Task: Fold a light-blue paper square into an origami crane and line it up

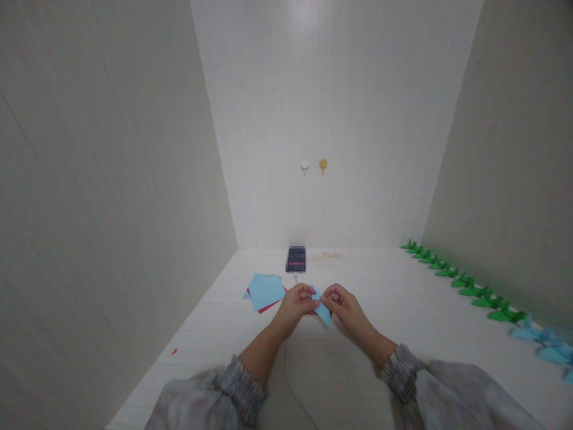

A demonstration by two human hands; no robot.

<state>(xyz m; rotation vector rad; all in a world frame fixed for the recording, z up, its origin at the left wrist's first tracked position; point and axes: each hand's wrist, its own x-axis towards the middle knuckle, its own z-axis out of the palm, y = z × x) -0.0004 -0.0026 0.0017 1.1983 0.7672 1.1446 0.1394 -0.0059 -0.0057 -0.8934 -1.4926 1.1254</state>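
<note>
My left hand (298, 303) and my right hand (342, 304) meet over the white table (215, 334), both pinching a small folded piece of light blue paper (323, 312). The paper's pointed end sticks out downward between the two hands. The fingers of both hands are curled closed on it. Grey sleeves cover both forearms near the bottom edge.
A stack of blue and red paper sheets (265, 291) lies left of the hands. A phone (296, 259) with a cable stands behind them. A row of green folded paper figures (461, 279) and some blue ones (544, 341) line the right wall. Two hooks (314, 165) hang on the back wall.
</note>
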